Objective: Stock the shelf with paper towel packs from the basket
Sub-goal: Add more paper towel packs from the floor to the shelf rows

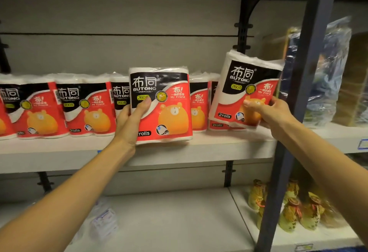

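Near the centre of the frame the left hand (130,121) grips a paper towel pack (161,104) by its left edge; the thumb lies across the black and red front and the fingers are curled behind the pack, out of sight; the pack stands upright with its base at the front edge of the shelf (199,152). To the right of centre the right hand (272,113) holds a second pack (247,88) by its lower right corner; the thumb presses on the orange bear printed on the front and the other fingers wrap round the side and back; this pack is tilted, its top leaning toward the right, and it sits raised above another pack (217,125) whose lower label shows just beneath it. Behind both held packs a row of matching packs (59,106) runs along the shelf from the left edge of the frame to right of centre, upright and touching side by side. A dark blue upright post (310,72) crosses the right side of the frame; beyond it, at upper right, are goods in clear plastic wrap (330,68). At lower right, yellow-green bottles (288,212) stand on a lower shelf (179,222); small blurred white packets (103,222) lie at lower left of that shelf.
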Action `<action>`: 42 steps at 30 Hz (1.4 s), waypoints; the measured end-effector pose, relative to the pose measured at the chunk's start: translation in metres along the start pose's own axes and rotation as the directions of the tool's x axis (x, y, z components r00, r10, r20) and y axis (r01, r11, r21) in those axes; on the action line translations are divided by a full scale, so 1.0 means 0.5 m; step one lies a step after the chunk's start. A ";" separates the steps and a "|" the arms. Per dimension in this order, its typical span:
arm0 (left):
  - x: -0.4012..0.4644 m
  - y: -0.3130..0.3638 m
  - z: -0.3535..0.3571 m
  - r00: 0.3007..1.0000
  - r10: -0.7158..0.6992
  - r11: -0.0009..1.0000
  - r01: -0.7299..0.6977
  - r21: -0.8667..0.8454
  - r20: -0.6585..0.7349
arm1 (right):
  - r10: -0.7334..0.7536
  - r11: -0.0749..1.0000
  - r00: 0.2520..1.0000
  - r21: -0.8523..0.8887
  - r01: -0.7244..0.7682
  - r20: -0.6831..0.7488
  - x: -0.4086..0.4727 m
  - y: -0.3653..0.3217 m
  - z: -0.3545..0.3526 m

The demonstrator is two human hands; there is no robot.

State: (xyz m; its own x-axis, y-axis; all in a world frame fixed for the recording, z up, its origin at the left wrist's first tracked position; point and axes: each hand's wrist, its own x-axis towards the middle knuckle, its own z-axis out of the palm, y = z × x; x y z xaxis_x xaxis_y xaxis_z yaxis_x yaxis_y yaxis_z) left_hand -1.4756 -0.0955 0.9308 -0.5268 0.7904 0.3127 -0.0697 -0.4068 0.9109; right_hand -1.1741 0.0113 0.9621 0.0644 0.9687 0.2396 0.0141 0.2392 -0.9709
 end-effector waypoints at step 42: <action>-0.051 0.014 0.025 0.999 0.046 0.999 -0.045 -0.022 0.020 | -0.035 0.951 0.996 -0.309 0.009 -0.078 0.004 0.064 0.033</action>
State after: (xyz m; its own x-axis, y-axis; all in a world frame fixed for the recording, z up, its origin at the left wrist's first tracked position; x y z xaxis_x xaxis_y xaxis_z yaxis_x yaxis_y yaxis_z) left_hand -1.4522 -0.1127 0.9325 -0.5125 0.7799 0.3593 -0.0645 -0.4522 0.8896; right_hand -1.1899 0.0221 0.9316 0.1420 0.9516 0.2726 0.3226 0.2159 -0.9216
